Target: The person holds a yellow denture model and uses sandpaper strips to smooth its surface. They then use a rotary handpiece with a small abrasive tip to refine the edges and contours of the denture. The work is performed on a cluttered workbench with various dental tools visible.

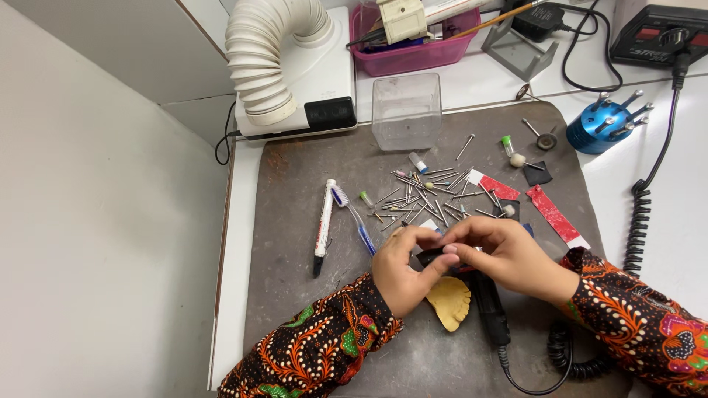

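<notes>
Both hands meet over the front of a grey work mat [310,221]. My left hand [404,273] and my right hand [509,258] are closed on the front end of a black rotary handpiece [488,309], whose body runs back under my right wrist to a coiled black cord [568,357]. The fingertips of both hands pinch the tool's tip; what sits in it is hidden. A tan, foot-shaped piece [450,302] lies on the mat just under my left hand. Several loose metal burs [428,195] are scattered just beyond my fingers.
A toothbrush [352,217] and a white pen-like tool [323,225] lie at left. A clear plastic box [406,110], white ribbed hose [258,59], pink tray [413,51], blue bur stand [601,125] and red-and-white strips [553,214] stand further back.
</notes>
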